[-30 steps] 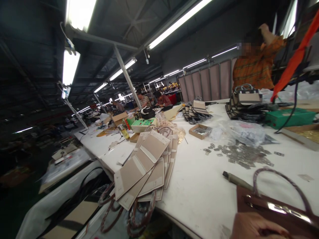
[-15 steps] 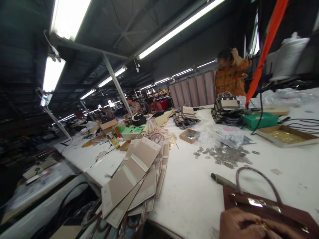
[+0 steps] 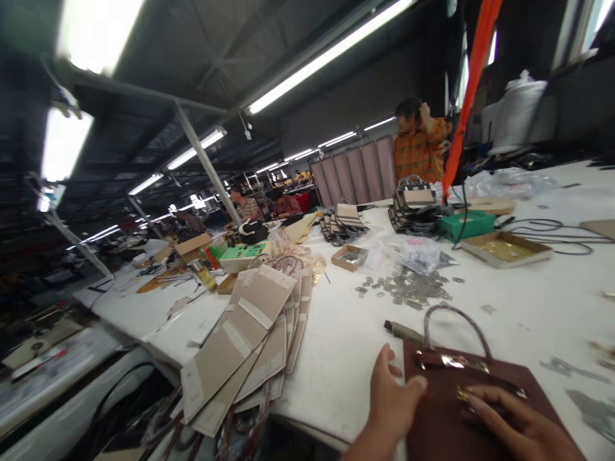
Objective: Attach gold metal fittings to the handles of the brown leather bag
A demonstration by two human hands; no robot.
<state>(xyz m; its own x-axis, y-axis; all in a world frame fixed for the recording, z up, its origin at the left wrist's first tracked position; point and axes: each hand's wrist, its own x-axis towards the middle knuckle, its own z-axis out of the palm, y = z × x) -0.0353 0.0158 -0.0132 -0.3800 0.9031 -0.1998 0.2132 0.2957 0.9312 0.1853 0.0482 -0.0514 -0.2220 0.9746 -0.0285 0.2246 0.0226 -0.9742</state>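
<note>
Low at the bottom right of the frame, one brown bag (image 3: 461, 410) lies flat on the white desk (image 3: 528, 307), its single looped handle (image 3: 456, 320) pointing away from the viewer. Two hands rest on it. The left hand (image 3: 391, 400) lies open at the bag's left edge, thumb pressed on the top corner, fingers spread on the desk. The right hand (image 3: 514, 426) lies flat on the bag's front, fingertips touching the gold clasp (image 3: 485, 390); it grips nothing. One pen-like tool (image 3: 402, 330) sits just beyond the bag. Farther up, a scatter of small metal plates (image 3: 408, 288) lies loose, too many and too blurred to count. Left of centre, a fan of perhaps six tan panels (image 3: 250, 339) overhangs the desk edge. One person in an orange shirt (image 3: 420, 150) stands at the upper right.
</note>
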